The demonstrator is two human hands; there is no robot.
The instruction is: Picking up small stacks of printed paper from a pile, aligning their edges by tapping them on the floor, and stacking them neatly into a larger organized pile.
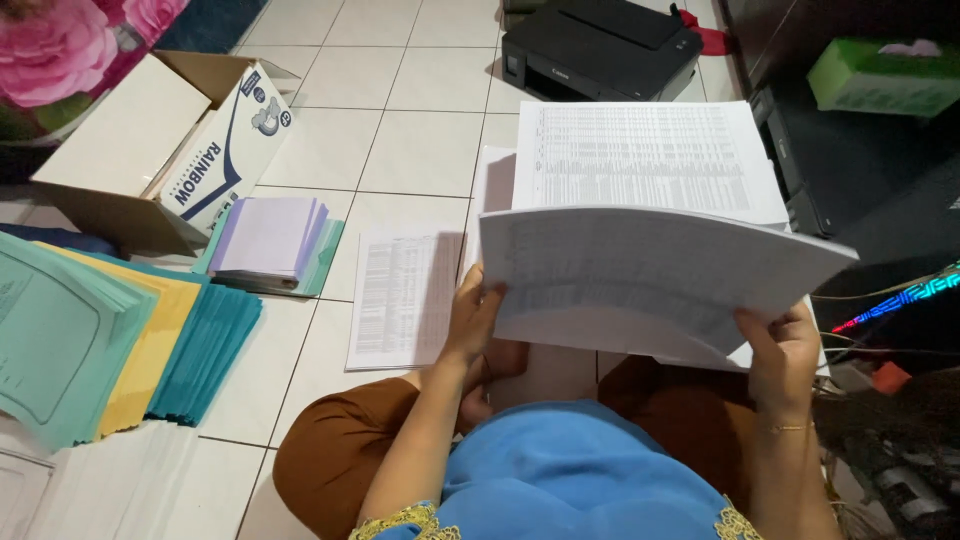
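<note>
Two packages flank you: an open cardboard box (pixel 150 150) on the tiled floor (pixel 420 150) at upper left, its white flap printed in blue, and a green tissue box (pixel 880 75) at upper right. Teal and yellow folders (pixel 110 340) fan out at your left. A black printer (pixel 600 45) sits ahead. Your left hand (pixel 472 318) and right hand (pixel 785 350) each grip an edge of the paper stack (pixel 650 260), held above your lap; white sheets, dense printed tables, top portion curled over.
</note>
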